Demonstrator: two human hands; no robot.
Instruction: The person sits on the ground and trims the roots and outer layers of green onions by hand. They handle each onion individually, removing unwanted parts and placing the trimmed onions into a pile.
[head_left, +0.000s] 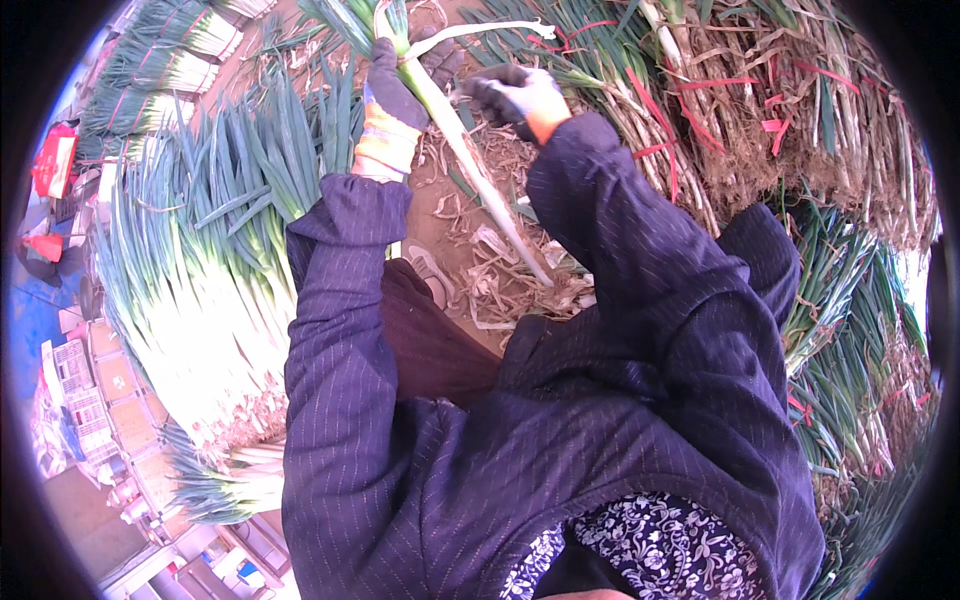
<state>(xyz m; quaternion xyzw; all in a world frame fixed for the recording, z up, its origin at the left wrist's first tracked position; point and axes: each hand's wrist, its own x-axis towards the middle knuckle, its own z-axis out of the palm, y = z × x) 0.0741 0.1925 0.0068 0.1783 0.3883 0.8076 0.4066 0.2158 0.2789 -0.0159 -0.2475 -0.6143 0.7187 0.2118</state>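
My left hand (397, 97), in a dark-palmed work glove with an orange cuff, grips a large green onion (469, 154) around its upper stalk. Its white shank slants down to the right, with the root end low over the littered ground. A pale, partly detached leaf sheath (487, 28) sticks out rightward from the stalk above my thumb. Just right of the stalk is my right hand (521, 97), also gloved, its fingers curled and apart from the shank. Whether anything is between those fingers is hidden by blur.
A thick pile of clean green onions (217, 300) rises at my left. Tied clean bundles (169, 71) lie at upper left. Untrimmed bundles with red ties (765, 97) crowd the right. Dry peelings (495, 277) litter the ground by my shoe (431, 271). Plastic crates (86, 405) stand far left.
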